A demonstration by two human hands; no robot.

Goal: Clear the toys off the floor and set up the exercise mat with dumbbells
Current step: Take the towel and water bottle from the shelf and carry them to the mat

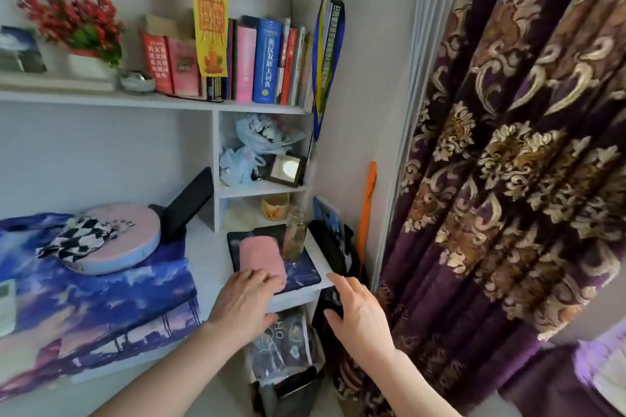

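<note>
A pink folded cloth (260, 254) lies on a dark pad (305, 272) at the right end of the white desk (210, 264). My left hand (245, 301) rests on the near end of the pink cloth, fingers spread. Just past the desk's right edge, my right hand (357, 311) hovers with its fingers apart and nothing in it, in front of a black bag (330, 247). No toys, exercise mat or dumbbells are in view.
A glass jar (295, 235) stands on the pad beside the cloth. A round pink tin (128, 240) sits on a blue-purple printed fabric (91, 301) at left. Shelves with books (267, 61) rise above. A purple patterned curtain (508, 162) hangs at right.
</note>
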